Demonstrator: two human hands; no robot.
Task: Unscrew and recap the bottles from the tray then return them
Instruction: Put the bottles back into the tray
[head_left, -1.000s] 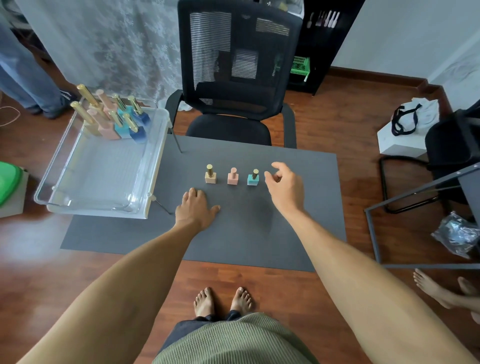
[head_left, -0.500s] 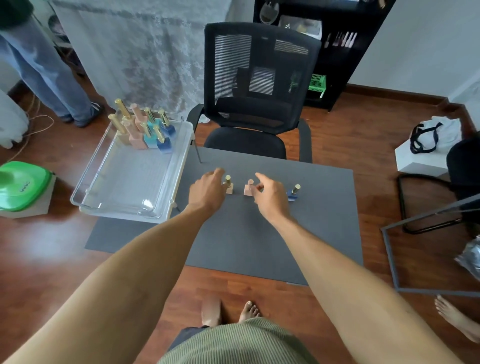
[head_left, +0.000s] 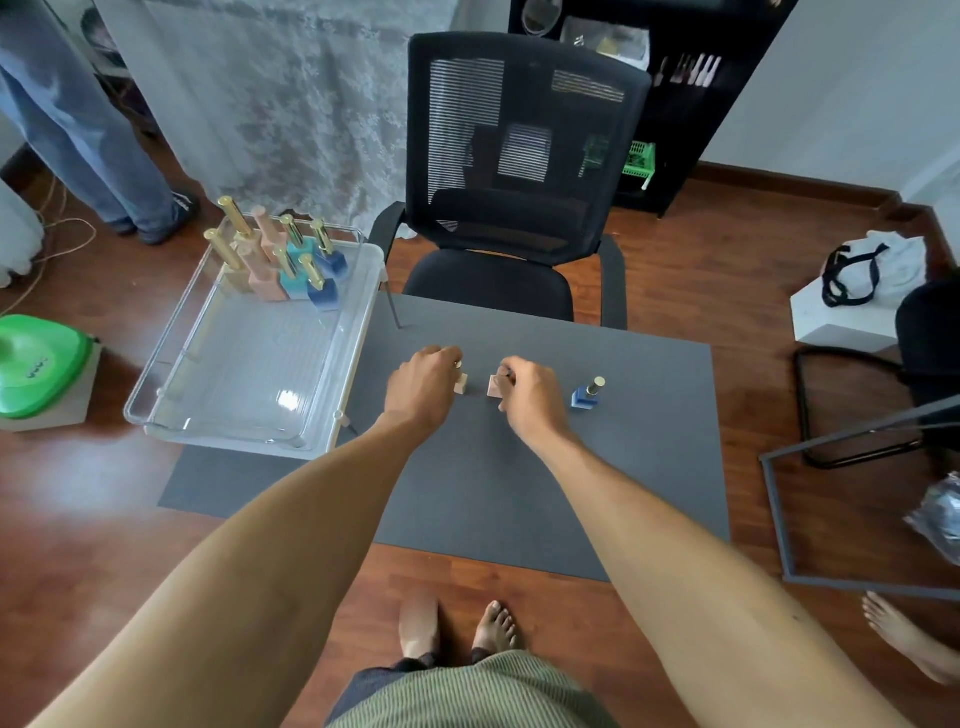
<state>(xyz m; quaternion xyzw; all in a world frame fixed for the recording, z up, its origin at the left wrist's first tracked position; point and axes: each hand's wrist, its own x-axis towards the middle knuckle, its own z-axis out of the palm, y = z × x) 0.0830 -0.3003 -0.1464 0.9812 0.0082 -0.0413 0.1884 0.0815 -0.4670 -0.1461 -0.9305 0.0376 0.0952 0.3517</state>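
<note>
Three small square bottles stand in a row on the grey table (head_left: 519, 483). My left hand (head_left: 423, 387) is closed over the cap of the beige bottle (head_left: 461, 383); only its base shows. My right hand (head_left: 527, 392) grips the cap of the pink bottle (head_left: 494, 387), whose base corner peeks out. To the right, a blue bottle (head_left: 586, 395) with a gold cap stands alone. A clear plastic tray (head_left: 176, 395) at the left holds several more capped bottles (head_left: 283, 260) in its far end.
A black mesh office chair (head_left: 519, 171) stands just behind the table. A person's legs are at the far left, a green object (head_left: 36, 364) sits on the floor at left, and a metal frame (head_left: 857, 499) stands at right. Bare feet show below the table edge.
Both hands rose from the table and moved onto the bottles: left onto the beige one, right onto the pink one. The camera view shifted too.
</note>
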